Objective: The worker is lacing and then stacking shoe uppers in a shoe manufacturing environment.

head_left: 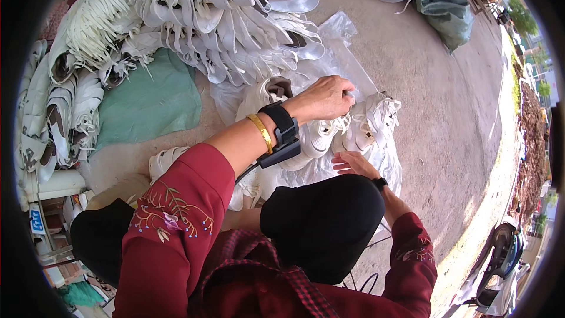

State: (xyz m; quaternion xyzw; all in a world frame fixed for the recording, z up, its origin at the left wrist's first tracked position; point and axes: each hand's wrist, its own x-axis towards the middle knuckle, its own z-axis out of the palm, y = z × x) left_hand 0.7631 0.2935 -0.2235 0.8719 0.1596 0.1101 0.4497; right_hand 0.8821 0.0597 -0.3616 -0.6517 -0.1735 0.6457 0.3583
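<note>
My left hand (329, 99) reaches across in front of me with its fingers curled, just above a pair of white lace-up sneakers. What its fingers hold, if anything, is hidden. One white sneaker (319, 139) lies below the wrist, partly covered by it. Another white sneaker (381, 119), its laces loose on top, is to the right of the hand. Beside my right knee, my right hand (358, 164) is open, fingers apart and pointing left, close to the toes of these shoes. Crumpled clear plastic (376, 162) lies under the sneakers.
Stacked white shoe uppers (218, 23) fill the far left, with more uppers (73, 106) and a bundle of white laces (100, 20) at the left. A green sheet (150, 100) lies beside them. Beyond the concrete floor (447, 118) are a dark green bag (444, 9) and a parked scooter (500, 265).
</note>
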